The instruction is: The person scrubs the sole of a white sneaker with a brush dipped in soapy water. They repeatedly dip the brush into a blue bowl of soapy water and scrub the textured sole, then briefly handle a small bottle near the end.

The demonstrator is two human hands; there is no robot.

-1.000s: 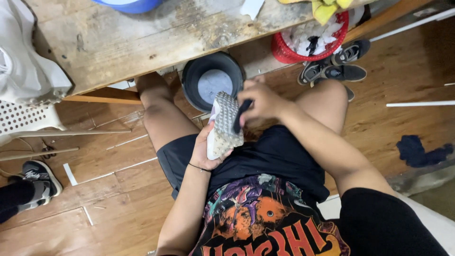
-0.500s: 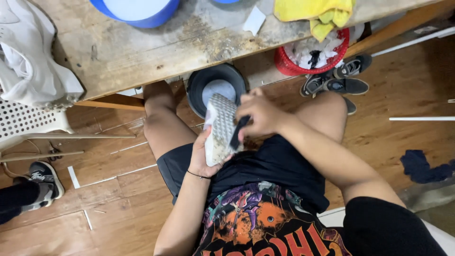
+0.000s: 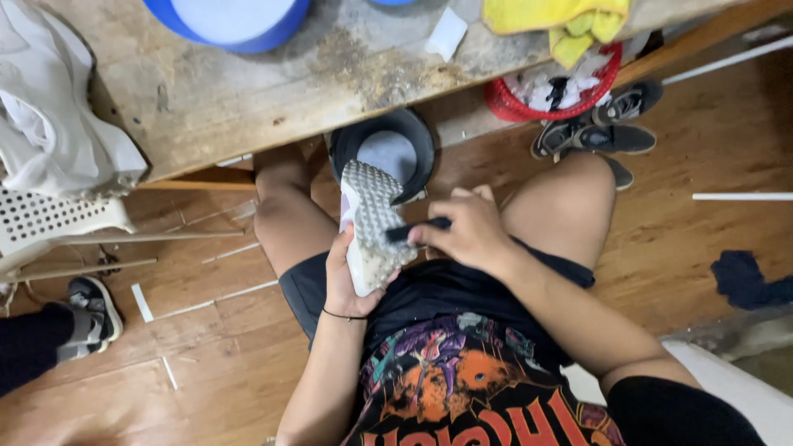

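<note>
Head cam looks straight down at someone sitting by a worn wooden table [image 3: 248, 99]. The left hand [image 3: 345, 277] is wrapped around a white sneaker with a bumpy grey sole [image 3: 370, 223], sole facing up, held over the lap just off the table's near edge. The right hand [image 3: 467, 235] is clenched on a small dark brush [image 3: 413, 231], touching the sole. A dark round bucket [image 3: 388, 153] sits under the table edge, and a red basket [image 3: 545, 95] sits on the floor further right.
</note>
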